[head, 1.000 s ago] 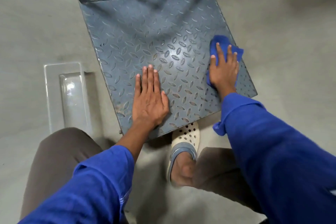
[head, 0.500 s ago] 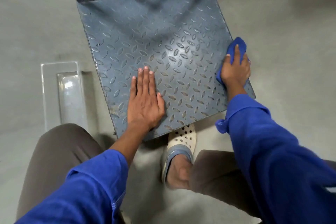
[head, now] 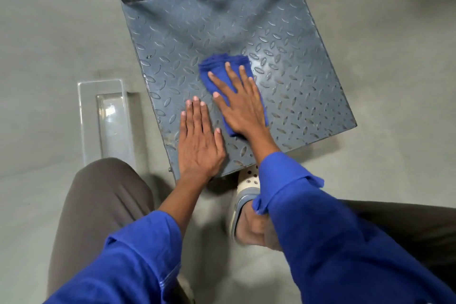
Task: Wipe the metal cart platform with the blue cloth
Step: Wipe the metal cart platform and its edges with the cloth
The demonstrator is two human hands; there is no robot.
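Blue cloth (head: 223,70), seemingly folded, lies under flat right hand (head: 240,103); left hand (head: 198,143) flat on platform (head: 296,61).

Landmark: cart platform (head: 283,32). Left hand (head: 198,142) lay flat, palm down, on the platform's near-left corner, fingers together and extended toward its far edge, thumb out to the right. Left forearm bare, blue sleeve pushed up near the elbow. Right hand (head: 240,103) lay palm down near the platform's centre, fingers spread and angled toward its far-left side, pressing flat on the blue cloth (head: 223,64). Right wrist crossed the platform's near edge; blue cuff sat just off that edge. Hands were just beside each other, not touching.
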